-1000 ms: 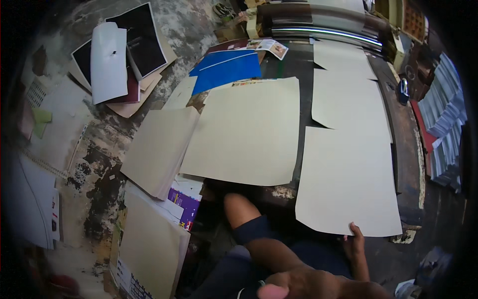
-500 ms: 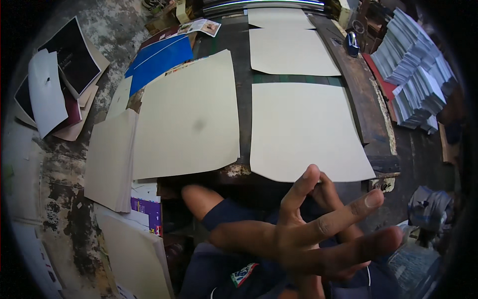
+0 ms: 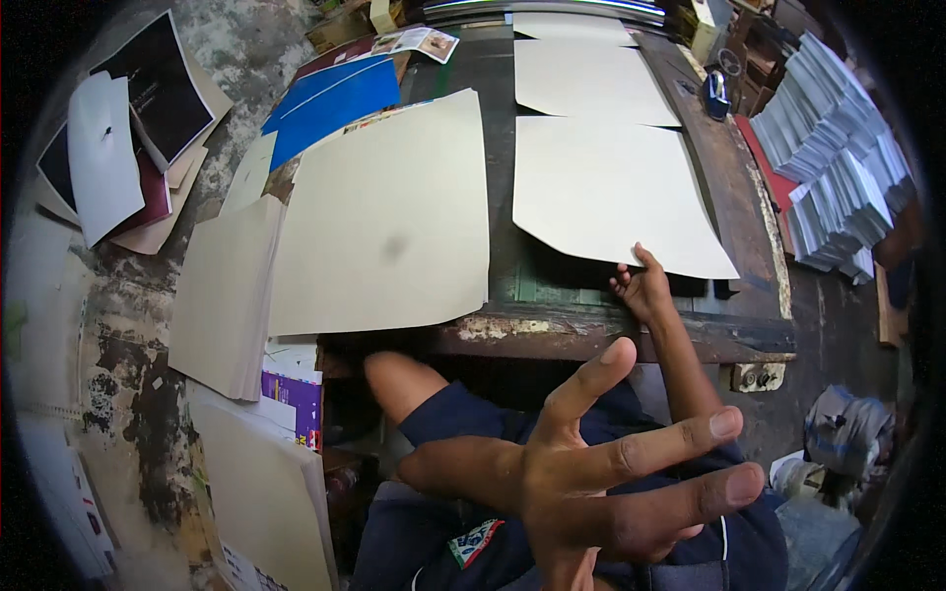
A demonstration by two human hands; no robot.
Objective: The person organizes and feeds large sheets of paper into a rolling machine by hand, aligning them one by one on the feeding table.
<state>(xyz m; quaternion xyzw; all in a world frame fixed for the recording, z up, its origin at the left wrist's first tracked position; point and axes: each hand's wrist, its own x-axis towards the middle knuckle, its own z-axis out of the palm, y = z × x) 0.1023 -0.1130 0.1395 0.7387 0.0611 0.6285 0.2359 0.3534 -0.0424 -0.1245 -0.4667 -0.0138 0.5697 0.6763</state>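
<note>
My left hand [image 3: 631, 473] is raised close in front of me, large in view. Its fingers are spread and nothing is in them. Further off, my right hand [image 3: 643, 288] pinches the near edge of a large cream board [image 3: 616, 192], thumb on top and fingers curled beneath. That near edge is lifted off the dark worktable [image 3: 591, 330], with shadow below it. The board's far edge meets or slightly overlaps a second cream board [image 3: 591, 81]. To the left lies another large cream board [image 3: 384, 236] with a grey smudge, overhanging the table edge.
At the far left are a stack of boards [image 3: 222, 295] and black and white printed sheets [image 3: 148, 108]. Blue sheets [image 3: 330, 108] lie behind the smudged board. Bundles of pale paper [image 3: 828, 128] stand at right, near a dark blue stapler-like tool [image 3: 716, 96]. Metal rollers [image 3: 552, 10] cross the back.
My right hand has pushed the near right board away from me, closing its gap to the board behind. A strip of table now shows in front. My left hand stays raised and spread.
</note>
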